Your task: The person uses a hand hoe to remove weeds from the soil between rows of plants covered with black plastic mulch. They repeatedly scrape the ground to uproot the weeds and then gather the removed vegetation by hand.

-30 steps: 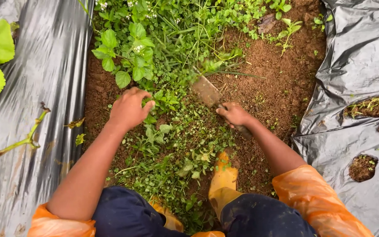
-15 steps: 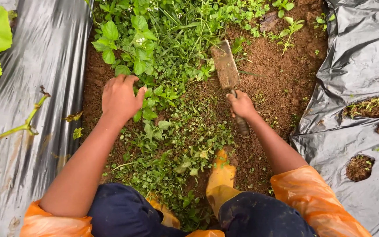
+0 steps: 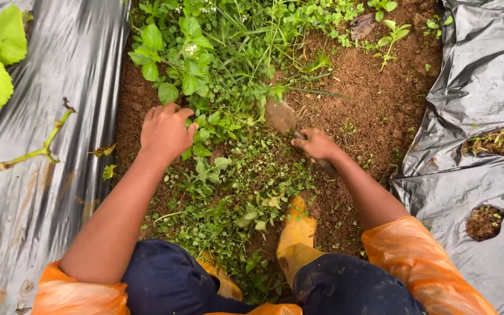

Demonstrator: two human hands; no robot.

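Right hand closed around a trowel, blade blurred among weeds. Left hand loosely open, resting on leaves beside it.

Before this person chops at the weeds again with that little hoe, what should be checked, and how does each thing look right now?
1. Right hand grips the hand hoe firmly: ok.
2. Left hand is apart from the blade, resting on the weeds: ok.
3. Yellow boot is behind the blade's path: ok.
4. Blade is clear of the black plastic sheet: ok.
5. Blade edge condition: cannot tell, it is blurred.
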